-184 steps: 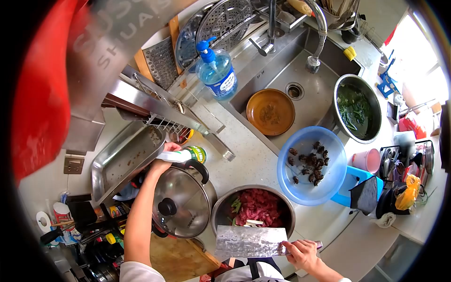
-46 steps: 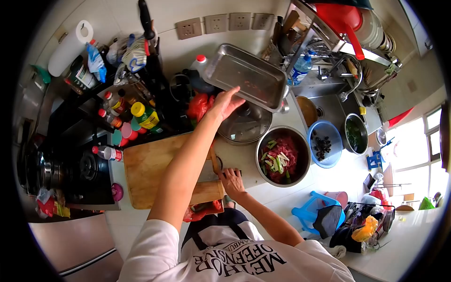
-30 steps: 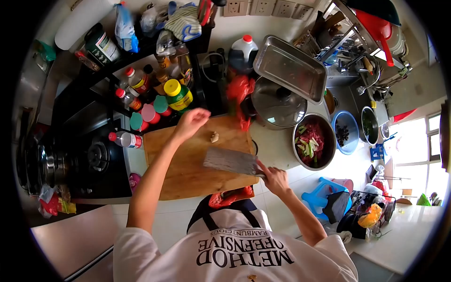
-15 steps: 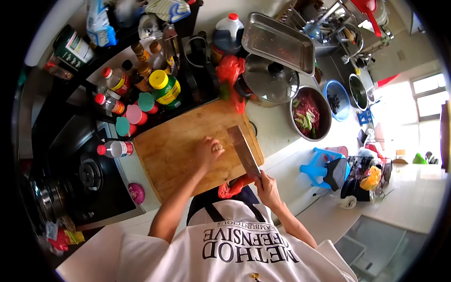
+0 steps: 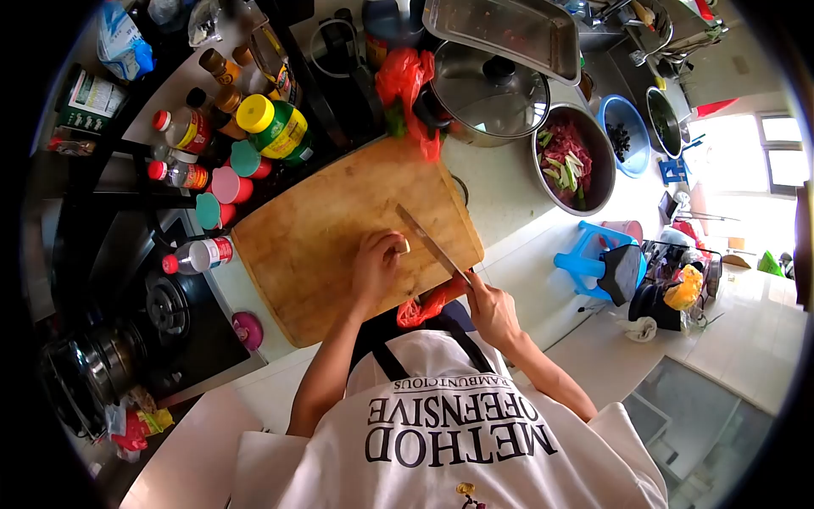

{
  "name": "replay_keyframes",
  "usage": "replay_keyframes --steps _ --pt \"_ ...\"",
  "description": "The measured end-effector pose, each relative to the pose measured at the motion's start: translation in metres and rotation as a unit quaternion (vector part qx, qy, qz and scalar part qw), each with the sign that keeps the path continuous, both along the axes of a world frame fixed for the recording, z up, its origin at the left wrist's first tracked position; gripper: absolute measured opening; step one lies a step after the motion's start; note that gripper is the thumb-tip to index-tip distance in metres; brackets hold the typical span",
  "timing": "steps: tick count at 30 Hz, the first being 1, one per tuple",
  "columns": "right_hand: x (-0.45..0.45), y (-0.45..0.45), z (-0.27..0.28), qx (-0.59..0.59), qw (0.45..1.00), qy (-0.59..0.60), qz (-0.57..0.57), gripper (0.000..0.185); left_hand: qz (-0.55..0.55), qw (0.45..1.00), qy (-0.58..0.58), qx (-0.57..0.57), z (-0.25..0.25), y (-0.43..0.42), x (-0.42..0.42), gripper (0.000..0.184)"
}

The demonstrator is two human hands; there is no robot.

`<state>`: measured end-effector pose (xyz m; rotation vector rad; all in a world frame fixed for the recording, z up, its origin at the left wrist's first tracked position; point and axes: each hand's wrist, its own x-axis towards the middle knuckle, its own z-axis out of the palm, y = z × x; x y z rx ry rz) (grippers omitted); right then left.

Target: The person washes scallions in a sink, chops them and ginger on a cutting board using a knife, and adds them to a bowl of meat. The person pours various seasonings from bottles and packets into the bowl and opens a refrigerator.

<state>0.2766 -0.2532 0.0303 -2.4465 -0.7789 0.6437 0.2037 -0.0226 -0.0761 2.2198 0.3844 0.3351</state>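
Note:
My right hand (image 5: 496, 316) is closed around the handle of a kitchen cleaver (image 5: 430, 243). The blade slants up and left over the wooden cutting board (image 5: 314, 220), its narrow side mostly facing me. Just left of the blade, my left hand (image 5: 378, 261) is closed with curled fingers on a small pale piece of food (image 5: 404, 247), whose kind I cannot make out. A gap shows between that piece and the blade. A red plastic bag (image 5: 424, 305) hangs at the board's near edge.
A steel bowl (image 5: 604, 191) of sliced meat and pale green strips stands right of the board, near a glass-lidded pot (image 5: 487, 97) and a metal tray (image 5: 509, 38). Seasoning bottles (image 5: 275, 129) line the back left. A plastic bottle (image 5: 199, 254) stands by the gas stove (image 5: 170, 305).
The cleaver has turned from showing its broad face to a narrower side, and its blade is closer to my left hand. My left hand has lowered towards the board. The view has shifted slightly.

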Motion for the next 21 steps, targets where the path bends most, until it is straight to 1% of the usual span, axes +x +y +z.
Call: replay_keyframes --steps 2,5,8,10,11,14,15,18,21 --pt "0.002 -0.004 0.0 -0.012 1.0 0.006 0.003 0.025 -0.063 0.997 -0.048 0.027 0.002 0.007 0.006 0.027" --pt "0.005 -0.011 0.001 -0.031 0.999 0.002 0.029 0.027 0.056 0.994 -0.047 -0.085 0.026 -0.01 -0.001 0.027" --pt "0.005 -0.016 0.001 -0.048 0.996 -0.013 0.072 0.032 0.006 0.996 -0.06 -0.06 0.012 -0.019 -0.007 0.023" --pt "0.002 -0.013 0.007 -0.05 0.994 -0.023 0.091 0.036 -0.009 0.998 -0.066 0.017 -0.007 -0.02 -0.011 0.022" --pt "-0.001 -0.013 0.007 -0.053 0.993 -0.019 0.105 0.042 -0.017 0.996 -0.069 0.054 -0.007 -0.02 -0.011 0.022" --pt "-0.007 -0.009 0.018 -0.119 0.982 0.007 0.146 0.045 -0.046 0.992 -0.054 0.108 -0.002 -0.018 -0.014 0.022" --pt "-0.011 -0.01 0.019 -0.136 0.978 -0.004 0.157 0.045 -0.049 0.992 -0.048 0.101 0.001 -0.017 -0.013 0.023" --pt "-0.018 -0.007 0.025 -0.146 0.979 0.001 0.144 0.038 -0.057 0.994 -0.037 0.083 0.005 -0.016 -0.014 0.024" --pt "-0.024 -0.001 0.005 -0.153 0.979 0.007 0.137 0.03 -0.053 0.995 -0.038 0.073 0.001 -0.015 -0.016 0.024"
